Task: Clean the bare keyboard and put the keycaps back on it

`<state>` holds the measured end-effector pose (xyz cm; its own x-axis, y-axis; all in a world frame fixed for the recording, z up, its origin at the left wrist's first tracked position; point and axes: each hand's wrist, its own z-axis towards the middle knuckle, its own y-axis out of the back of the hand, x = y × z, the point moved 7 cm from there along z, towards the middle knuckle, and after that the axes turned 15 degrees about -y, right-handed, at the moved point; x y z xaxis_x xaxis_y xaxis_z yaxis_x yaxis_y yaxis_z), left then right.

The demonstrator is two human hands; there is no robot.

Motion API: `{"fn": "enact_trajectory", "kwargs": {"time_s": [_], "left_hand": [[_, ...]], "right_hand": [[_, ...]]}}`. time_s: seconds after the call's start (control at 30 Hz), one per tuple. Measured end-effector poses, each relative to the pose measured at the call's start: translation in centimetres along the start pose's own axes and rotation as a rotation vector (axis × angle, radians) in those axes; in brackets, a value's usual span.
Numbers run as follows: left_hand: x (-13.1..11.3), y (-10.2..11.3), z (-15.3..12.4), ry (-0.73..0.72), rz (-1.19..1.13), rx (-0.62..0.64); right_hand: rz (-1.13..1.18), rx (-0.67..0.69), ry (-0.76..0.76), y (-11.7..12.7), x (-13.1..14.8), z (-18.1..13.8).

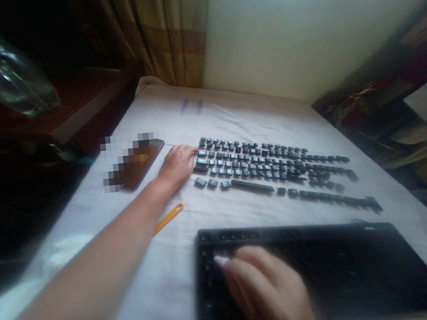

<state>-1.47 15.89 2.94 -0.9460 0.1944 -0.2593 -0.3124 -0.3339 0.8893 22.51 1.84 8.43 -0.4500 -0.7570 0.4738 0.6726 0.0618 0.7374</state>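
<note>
My left hand [179,163] reaches to the left end of several rows of loose dark keycaps [254,166] on the pale sheet. Its fingertips close on a keycap at the edge of the upper rows. Over the left part of a black keyboard base [345,268], stripped of most of its caps, my right hand [269,285] is bent with its fingers pressed together. A small pale bit shows at its fingertips; whether it is a nail or a held thing, I cannot tell. A long spacebar cap [252,186] lies in the front row.
A phone [144,164], partly blurred out, lies left of my left hand. An orange flat tool [170,218] rests partly behind my left forearm. A dark red wooden table [90,99] with a glass vessel [9,74] stands at left. A curtain [171,33] and wall are behind.
</note>
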Motion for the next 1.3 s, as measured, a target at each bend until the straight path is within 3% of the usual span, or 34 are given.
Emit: {"fn": "enact_trajectory", "kwargs": {"time_s": [0.13,0.93,1.3], "left_hand": [[0.0,0.0,0.0,-0.001,0.0,0.006],[-0.2,-0.2,0.0,0.001,-0.02,0.008],[-0.1,-0.1,0.0,-0.007,-0.009,0.0]], "right_hand": [[-0.024,-0.054,0.056,-0.5,0.9,0.4],[-0.037,0.032,0.021,-2.7,0.8,1.5],[-0.021,0.002,-0.057,0.3,-0.8,1.0]]}}
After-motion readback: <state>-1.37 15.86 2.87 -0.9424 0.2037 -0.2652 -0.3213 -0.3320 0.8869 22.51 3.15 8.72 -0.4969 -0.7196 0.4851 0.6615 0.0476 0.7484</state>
